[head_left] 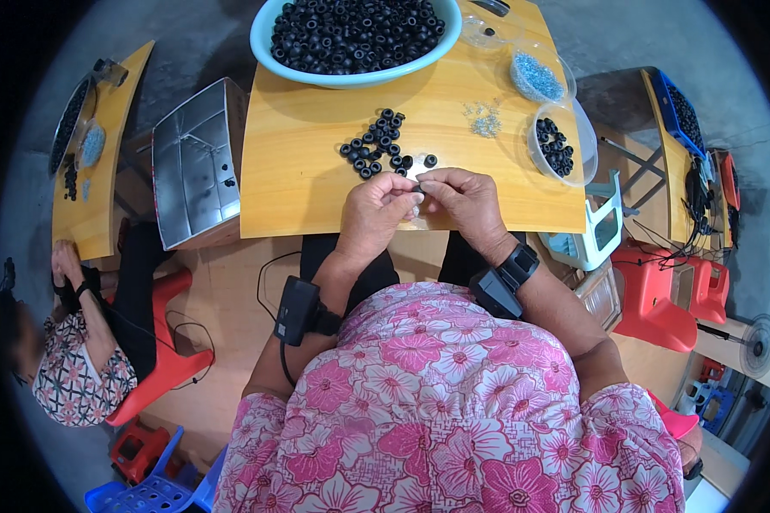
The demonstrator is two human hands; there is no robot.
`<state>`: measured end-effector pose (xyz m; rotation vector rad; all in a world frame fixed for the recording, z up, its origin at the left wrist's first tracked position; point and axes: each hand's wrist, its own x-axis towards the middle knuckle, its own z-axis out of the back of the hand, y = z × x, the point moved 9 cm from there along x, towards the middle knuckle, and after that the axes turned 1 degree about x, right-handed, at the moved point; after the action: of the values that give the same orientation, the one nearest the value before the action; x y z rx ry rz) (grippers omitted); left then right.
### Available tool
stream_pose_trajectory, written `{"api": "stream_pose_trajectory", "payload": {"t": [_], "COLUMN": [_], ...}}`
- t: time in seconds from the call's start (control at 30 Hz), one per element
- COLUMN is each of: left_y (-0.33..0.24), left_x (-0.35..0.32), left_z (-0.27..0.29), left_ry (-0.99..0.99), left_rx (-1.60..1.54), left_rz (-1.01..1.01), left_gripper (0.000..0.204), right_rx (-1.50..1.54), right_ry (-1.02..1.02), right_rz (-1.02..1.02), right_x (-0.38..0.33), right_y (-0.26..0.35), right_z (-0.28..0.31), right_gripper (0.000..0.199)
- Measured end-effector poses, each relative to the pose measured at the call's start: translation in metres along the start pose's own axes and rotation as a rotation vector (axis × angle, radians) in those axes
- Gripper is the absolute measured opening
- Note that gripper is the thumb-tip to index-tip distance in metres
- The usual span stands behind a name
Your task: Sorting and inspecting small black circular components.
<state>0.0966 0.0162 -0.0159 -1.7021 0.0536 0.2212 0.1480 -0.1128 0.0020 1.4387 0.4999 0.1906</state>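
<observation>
Near the table's front edge, my left hand (375, 214) and my right hand (466, 203) meet fingertip to fingertip. Both are closed in a pinch on a small black ring-shaped piece (418, 189), mostly covered by the fingers. Just beyond them lies a loose pile of black ring-shaped pieces (373, 145), with a single black piece (430, 160) to its right. Tiny clear pieces (486, 126) are scattered farther right. A round clear tub (568, 182) at the right edge holds more black pieces, and another behind it holds small bluish clear pieces (537, 77).
A large light-blue bowl (351, 81) heaped with black pieces stands at the table's (299, 205) far side. Left of the table is an open metal-lined box (192, 175). A co-worker (85, 368) sits at another table on the left. Red stools (654, 299) stand to the right.
</observation>
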Motion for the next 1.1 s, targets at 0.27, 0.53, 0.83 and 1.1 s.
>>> {"api": "stream_pose_trajectory", "payload": {"t": [0.27,0.53,0.83,1.1], "left_y": [0.001,0.003,-0.002,0.004], "left_x": [0.002,0.002,0.004,0.002], "left_z": [0.001,0.001,0.001,-0.004], "left_ry": [0.014,-0.014,0.053,0.063], "left_rx": [-0.005,-0.001,-0.126,-0.003], "left_rz": [-0.025,-0.016,0.001,0.067], "left_gripper": [0.015,0.013,0.015,0.013], "right_rx": [0.098,0.059,0.135,0.041], "right_ry": [0.012,-0.058,-0.056,-0.079], "right_rz": [-0.075,0.119,0.106,0.15], "right_x": [0.0,-0.003,-0.003,-0.003], "right_y": [-0.01,-0.005,-0.005,-0.003], "right_z": [-0.003,-0.005,-0.008,-0.006], "right_gripper": [0.017,0.011,0.009,0.008]}}
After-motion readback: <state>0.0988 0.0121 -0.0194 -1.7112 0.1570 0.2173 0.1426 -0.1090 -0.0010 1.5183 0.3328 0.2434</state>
